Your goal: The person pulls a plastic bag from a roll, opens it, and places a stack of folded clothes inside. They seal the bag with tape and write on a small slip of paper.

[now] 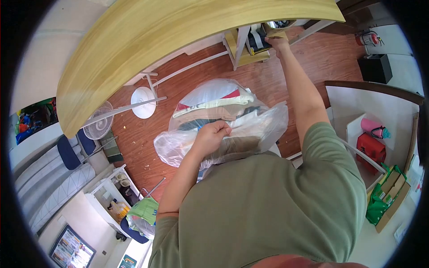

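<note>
My left hand [213, 136] pinches the film of a large clear plastic bag [205, 94] in front of my body. Folded clothes [239, 145] in brown, white, dark and red show through the film. Out to the far right, my right hand [278, 43] reaches under the table edge to a small wooden shelf [252, 58]. Its fingers are closed together beside a dark item with a pale stripe [256, 38]. Whatever they grip there is too small to make out. An open box [279, 27] sits just above that hand.
The curved wooden table [178, 22] overhangs the far side, with metal legs below. A white fan [99, 120] and a round white base [143, 102] stand on the left floor. At right are a partition [371, 89], a red bag [371, 152] and a green bag [380, 203].
</note>
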A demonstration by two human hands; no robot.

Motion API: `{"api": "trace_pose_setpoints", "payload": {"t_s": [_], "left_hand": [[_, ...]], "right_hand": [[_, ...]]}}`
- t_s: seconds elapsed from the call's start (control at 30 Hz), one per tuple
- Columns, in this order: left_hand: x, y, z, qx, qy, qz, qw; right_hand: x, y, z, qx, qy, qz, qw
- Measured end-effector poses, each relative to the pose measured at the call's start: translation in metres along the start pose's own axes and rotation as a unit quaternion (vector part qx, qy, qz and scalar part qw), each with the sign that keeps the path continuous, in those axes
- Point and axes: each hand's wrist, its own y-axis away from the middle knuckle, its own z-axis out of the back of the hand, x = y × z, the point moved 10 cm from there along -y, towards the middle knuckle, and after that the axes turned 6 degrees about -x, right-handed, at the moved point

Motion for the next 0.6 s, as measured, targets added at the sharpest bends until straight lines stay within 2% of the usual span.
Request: {"api": "trace_pose_setpoints", "payload": {"t_s": [0.07,0.17,0.27,0.37,0.4,0.47,0.5,0.57,0.6], "left_hand": [[-0.003,0.001,0.001,0.000,-0.009,0.008,1.000],[-0.002,0.000,0.002,-0.003,-0.013,0.014,1.000],[0.000,0.000,0.001,-0.006,-0.009,0.014,1.000],[0.003,-0.001,0.002,-0.013,-0.015,0.014,1.000],[0.004,-0.001,0.001,-0.015,-0.019,0.016,1.000],[0.002,-0.001,0.000,-0.017,-0.030,0.018,0.999],[0.000,0.000,0.002,-0.019,-0.037,0.019,0.999],[-0.010,0.003,0.005,-0.023,-0.050,-0.007,0.998],[-0.013,0.002,0.006,-0.026,-0.052,-0.021,0.998]], "right_hand": [[0.008,0.011,0.005,-0.026,-0.041,0.031,0.998],[0.038,0.059,0.017,-0.010,-0.057,0.021,0.998],[-0.023,0.076,0.016,0.091,-0.052,-0.187,0.977],[-0.083,0.071,0.019,0.063,-0.043,-0.249,0.966],[-0.086,0.058,0.025,0.050,0.084,-0.201,0.975],[-0.075,0.044,0.032,0.020,0.330,-0.094,0.939],[-0.061,0.040,0.033,0.022,0.434,-0.004,0.901],[0.004,0.056,0.028,0.025,0.611,0.174,0.771],[0.035,0.075,0.014,0.101,0.638,0.217,0.732]]}}
